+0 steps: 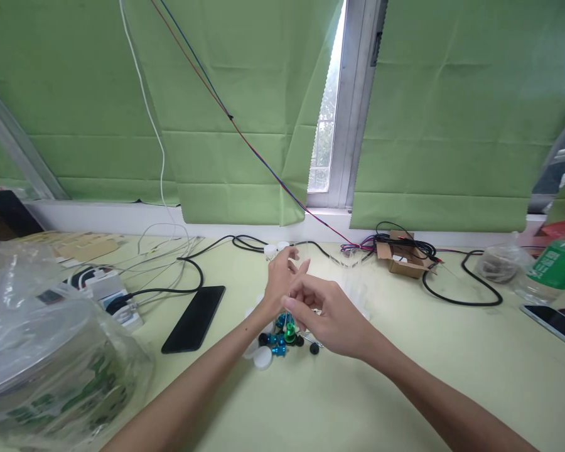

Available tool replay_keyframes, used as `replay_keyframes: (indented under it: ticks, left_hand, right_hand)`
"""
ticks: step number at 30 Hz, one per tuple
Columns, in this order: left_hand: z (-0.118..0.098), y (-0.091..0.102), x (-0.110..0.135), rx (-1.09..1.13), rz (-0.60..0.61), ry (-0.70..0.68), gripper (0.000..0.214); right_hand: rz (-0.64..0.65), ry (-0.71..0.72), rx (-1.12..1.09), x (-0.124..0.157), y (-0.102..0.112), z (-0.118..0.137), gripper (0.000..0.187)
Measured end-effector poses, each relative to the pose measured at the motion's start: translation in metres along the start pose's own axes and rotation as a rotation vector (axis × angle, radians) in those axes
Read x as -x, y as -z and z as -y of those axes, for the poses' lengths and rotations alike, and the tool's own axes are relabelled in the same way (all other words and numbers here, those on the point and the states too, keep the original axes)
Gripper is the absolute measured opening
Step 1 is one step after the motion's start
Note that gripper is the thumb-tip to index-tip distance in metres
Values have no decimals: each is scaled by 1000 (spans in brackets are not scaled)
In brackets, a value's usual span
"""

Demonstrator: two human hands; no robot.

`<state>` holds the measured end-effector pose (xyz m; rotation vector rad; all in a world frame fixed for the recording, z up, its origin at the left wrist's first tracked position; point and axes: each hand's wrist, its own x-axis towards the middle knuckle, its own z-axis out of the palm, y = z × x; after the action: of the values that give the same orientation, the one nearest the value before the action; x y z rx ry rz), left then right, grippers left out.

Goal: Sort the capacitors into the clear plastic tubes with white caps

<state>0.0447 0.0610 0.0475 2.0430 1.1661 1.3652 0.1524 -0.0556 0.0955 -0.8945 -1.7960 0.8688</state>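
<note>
My left hand [280,277] reaches over the middle of the table, fingers apart and slightly bent, beside small white caps [275,250]. I cannot see anything in it. My right hand [332,317] crosses just in front, its fingers curled against the thumb; what they hold, if anything, is too small to make out. Below the hands lies a pile of small parts: blue metallic pieces [279,350], a green piece [289,333], black round knobs [314,348] and a white round lid [262,358]. The hands partly hide the pile.
A black phone [193,320] lies left of the pile. Nearer left stands a plastic-wrapped tub [66,370], with a power strip [122,307] behind it. A small cardboard box [403,266], cables [461,300], a green-labelled bottle [553,267] and another phone [553,326] are on the right.
</note>
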Motion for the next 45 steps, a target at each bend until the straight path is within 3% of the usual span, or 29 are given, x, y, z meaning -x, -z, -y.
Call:
replay_keyframes:
  ticks: [5,10,12,17,23,35,45]
  left_hand:
    - [-3,33,36,-74,-111,-94,20]
    - [16,48,59,-243,-200,-393,20]
    - [24,51,63,-249,-189,-442,22]
    - [28,53,70,-196,-68,-407,28]
    - [22,51,73,-176,-43,-368,21]
    - [23,47,73,-145,-29,-410,20]
    - [22,46,76,-127,-3,-417,19]
  right_hand:
    - [-4,30,-2,2,5,3,14]
    - [-61,42,8,1,15,4,16]
    - [-94,53,8,-1,19,4,18]
    - [-223,108,-6,-5,27,2,17]
    - [-401,185,-31,-9,28,0,18]
    - [-384,189,-68,-12,30,-2,15]
    - [-355,63,-161,-13,27,-4,17]
